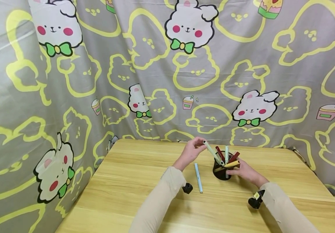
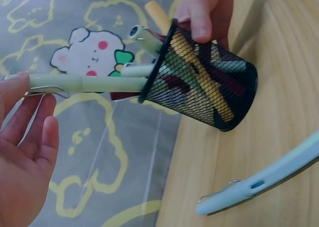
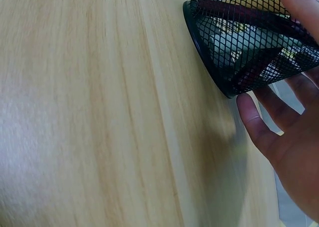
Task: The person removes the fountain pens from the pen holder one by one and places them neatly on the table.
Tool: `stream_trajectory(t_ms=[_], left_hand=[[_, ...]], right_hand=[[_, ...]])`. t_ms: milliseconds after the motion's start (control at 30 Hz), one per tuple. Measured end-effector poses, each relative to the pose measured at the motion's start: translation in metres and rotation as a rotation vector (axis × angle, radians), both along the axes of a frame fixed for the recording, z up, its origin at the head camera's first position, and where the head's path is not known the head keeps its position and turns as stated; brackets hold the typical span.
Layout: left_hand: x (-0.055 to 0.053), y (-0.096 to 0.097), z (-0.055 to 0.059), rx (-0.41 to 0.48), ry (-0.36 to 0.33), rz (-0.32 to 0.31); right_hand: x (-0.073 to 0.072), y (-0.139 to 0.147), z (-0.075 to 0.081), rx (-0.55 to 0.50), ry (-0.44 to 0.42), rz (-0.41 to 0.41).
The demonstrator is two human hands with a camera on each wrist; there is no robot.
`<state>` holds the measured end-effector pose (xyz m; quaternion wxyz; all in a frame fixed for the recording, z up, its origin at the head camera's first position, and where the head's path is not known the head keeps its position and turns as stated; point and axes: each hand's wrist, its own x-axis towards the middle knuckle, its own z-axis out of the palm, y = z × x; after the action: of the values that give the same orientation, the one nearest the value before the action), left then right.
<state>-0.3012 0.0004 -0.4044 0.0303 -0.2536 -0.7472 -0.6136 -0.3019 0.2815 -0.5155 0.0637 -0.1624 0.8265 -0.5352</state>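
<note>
A black mesh pen holder [image 1: 220, 175] stands on the table with several pens in it, among them yellow, dark red and pale green ones. My right hand [image 1: 247, 172] grips the holder from its right side, thumb on the near wall and fingers behind. With thumb and fingertips, my left hand [image 1: 190, 153] pinches the upper end of a pale green pen [image 2: 75, 82]. That pen leans left, its other end inside the holder's rim. A light blue pen [image 1: 198, 178] lies on the table, left of the holder and touched by neither hand.
The wooden table [image 1: 132, 181] reaches back to a grey curtain [image 1: 155, 74] printed with cartoon bears and rabbits. Another stretch of this curtain hangs along the left side. Black wrist cameras hang beneath both sleeves, close above the tabletop.
</note>
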Motion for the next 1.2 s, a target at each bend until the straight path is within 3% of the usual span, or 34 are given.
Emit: stream_trajectory(t_ms=[67,200,433,1200], left_hand=[[0.004,-0.004,0.008,0.027,0.009,0.004],[0.001,-0.012,0.013,0.09,-0.003,0.011],[-0.004,-0.028,0.015,0.17,-0.039,0.03],[-0.008,-0.071,-0.007,0.143,-0.118,0.123]], right_hand=[[0.0,0.0,0.0,-0.003,-0.002,-0.003],[0.0,0.0,0.001,-0.005,-0.008,-0.012],[0.0,-0.002,0.003,0.012,0.003,-0.007],[0.001,-0.001,0.003,0.007,0.019,0.009]])
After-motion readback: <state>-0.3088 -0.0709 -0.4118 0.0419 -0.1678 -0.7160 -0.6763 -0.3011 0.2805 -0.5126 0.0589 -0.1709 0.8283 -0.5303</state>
